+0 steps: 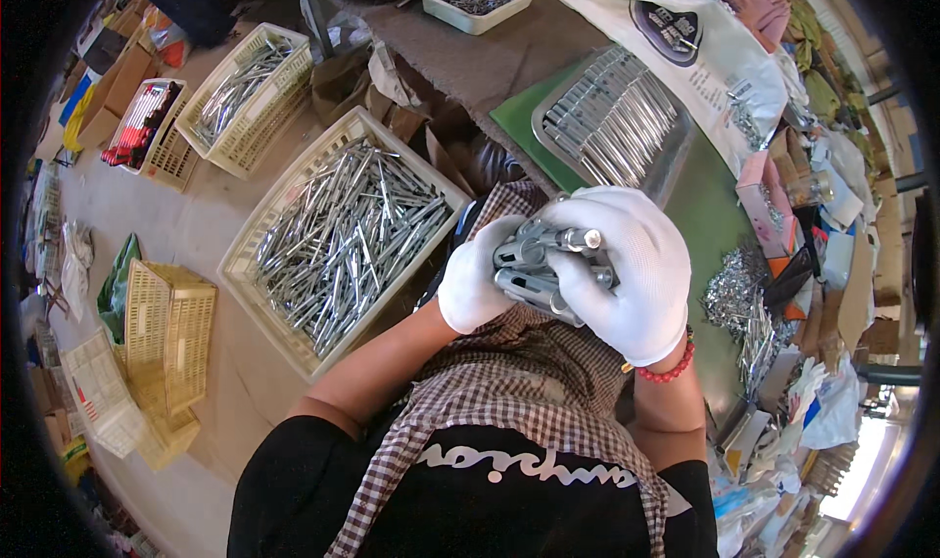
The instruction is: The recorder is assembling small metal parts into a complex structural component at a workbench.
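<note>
Both of my white-gloved hands are closed around a small bundle of silver metal pieces (530, 253), held in front of my apron. They look like slotted, tube-shaped handles with rounded ends. My left hand (474, 282) grips the bundle from the left side. Wrapped over it from the right is my right hand (641, 269), its thumb lying across the pieces. My fingers hide part of the bundle. Just beyond my right hand, a metal tray (676, 171) holds long silver pieces (612, 117) laid side by side in rows.
A large cream crate (284, 352) of loose silver pieces stands to my left, with a smaller filled crate (245, 152) behind it. Beneath the tray lies a green work surface (690, 264). Small metal parts (739, 294) are heaped at the right. A white tub (480, 20) stands at the back.
</note>
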`<state>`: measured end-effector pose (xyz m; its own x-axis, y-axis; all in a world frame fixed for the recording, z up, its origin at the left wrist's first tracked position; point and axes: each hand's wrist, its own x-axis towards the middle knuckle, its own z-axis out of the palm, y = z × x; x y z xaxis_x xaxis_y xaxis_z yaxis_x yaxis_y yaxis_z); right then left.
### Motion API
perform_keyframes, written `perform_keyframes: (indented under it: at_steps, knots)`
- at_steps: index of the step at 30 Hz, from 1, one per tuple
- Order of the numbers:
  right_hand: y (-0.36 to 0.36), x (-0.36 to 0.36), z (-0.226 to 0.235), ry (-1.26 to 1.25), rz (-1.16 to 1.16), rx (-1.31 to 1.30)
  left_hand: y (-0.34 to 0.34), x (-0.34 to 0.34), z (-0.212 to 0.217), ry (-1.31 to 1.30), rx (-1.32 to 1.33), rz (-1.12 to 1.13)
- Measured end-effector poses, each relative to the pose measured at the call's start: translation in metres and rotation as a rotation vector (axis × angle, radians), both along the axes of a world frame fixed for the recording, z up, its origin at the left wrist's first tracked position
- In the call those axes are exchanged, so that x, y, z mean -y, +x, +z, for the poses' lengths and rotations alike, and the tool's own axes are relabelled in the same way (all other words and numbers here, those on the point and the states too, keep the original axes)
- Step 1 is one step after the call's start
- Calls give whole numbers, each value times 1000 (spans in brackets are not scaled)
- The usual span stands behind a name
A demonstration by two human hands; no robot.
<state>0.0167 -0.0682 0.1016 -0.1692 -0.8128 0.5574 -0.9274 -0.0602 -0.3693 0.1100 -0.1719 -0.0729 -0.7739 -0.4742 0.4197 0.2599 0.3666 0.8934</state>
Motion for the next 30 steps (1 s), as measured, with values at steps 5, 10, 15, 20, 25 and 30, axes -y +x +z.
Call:
perform_keyframes:
  at_steps: [5, 10, 15, 20, 25, 30]
  knots:
    - [0, -2, 10, 93, -25, -123, -2, 1, -2, -17, 71, 4]
    - [1, -4, 9, 76, -83, -3, -1, -3, 7, -76, 11, 87]
    - [5, -1, 6, 121, -47, -128, 4, -2, 12, -58, 8, 73]
    - [-2, -4, 1, 101, 11, -45, -1, -4, -2, -38, 16, 3]
    - [-22, -2, 8, 258, 158, 203, -5, -2, -15, -20, 65, -40]
    - [-107, 10, -13, 170, -441, -3, 2, -9, 6, -58, -75, 18]
